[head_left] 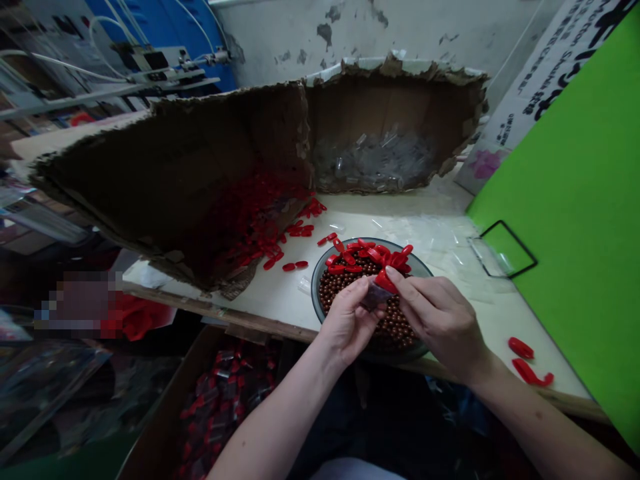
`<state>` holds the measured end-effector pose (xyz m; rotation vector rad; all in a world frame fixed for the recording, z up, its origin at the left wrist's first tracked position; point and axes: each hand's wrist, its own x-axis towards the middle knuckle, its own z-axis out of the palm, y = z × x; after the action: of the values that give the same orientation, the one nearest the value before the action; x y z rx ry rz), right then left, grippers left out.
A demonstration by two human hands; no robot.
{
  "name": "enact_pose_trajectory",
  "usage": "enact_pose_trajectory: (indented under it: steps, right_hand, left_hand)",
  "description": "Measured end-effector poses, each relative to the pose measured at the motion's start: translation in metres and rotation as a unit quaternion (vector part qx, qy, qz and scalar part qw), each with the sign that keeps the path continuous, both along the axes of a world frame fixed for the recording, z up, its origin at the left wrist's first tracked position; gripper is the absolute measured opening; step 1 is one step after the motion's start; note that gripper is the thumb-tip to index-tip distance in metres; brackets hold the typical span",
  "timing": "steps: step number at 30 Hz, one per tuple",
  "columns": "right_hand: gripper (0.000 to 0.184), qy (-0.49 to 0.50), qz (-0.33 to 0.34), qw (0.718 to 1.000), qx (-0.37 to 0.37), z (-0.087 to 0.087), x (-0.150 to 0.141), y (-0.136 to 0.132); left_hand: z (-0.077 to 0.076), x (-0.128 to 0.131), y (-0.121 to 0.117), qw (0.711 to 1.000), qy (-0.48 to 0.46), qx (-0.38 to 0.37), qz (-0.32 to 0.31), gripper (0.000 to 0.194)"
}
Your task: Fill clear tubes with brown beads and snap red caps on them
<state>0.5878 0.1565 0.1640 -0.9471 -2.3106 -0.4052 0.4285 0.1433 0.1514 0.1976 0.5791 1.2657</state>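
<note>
Over a bowl (317, 293) of small brown balls (334, 288), my left hand (350, 320) is closed on a small clear plastic container (375, 295) with dark contents. My right hand (440, 320) pinches the red cap (385, 281) at the container's upper end, thumb and fingers pressed together. Whether the cap is fully seated I cannot tell. Several loose red caps (367, 252) lie on the balls at the bowl's far side, just beyond my fingers.
Behind the bowl, a torn cardboard box holds red caps (260, 207) on the left and clear containers (375, 160) on the right. Two red pieces (521, 347) lie at right, by a green panel (575, 200). Below the table edge, a box holds red-capped containers (225, 393).
</note>
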Motion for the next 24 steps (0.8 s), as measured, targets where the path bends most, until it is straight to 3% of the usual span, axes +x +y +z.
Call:
enact_pose_trajectory:
  steps: [8,19,24]
  right_hand:
    - [0.07,0.008,0.029,1.0,0.0,-0.004,0.002,0.001]
    - [0.058,0.14,0.12,0.969,-0.166,0.002,-0.002,-0.002]
    - [0.053,0.217,0.131,0.95,-0.183,0.003,-0.002,-0.006]
  left_hand:
    - [0.001,0.004,-0.002,0.998,0.042,-0.009,0.04,0.02]
    - [0.0,-0.007,-0.005,0.998,0.053,0.035,0.008,0.018]
    - [0.001,-0.01,-0.01,0.998,0.021,0.058,-0.02,0.018]
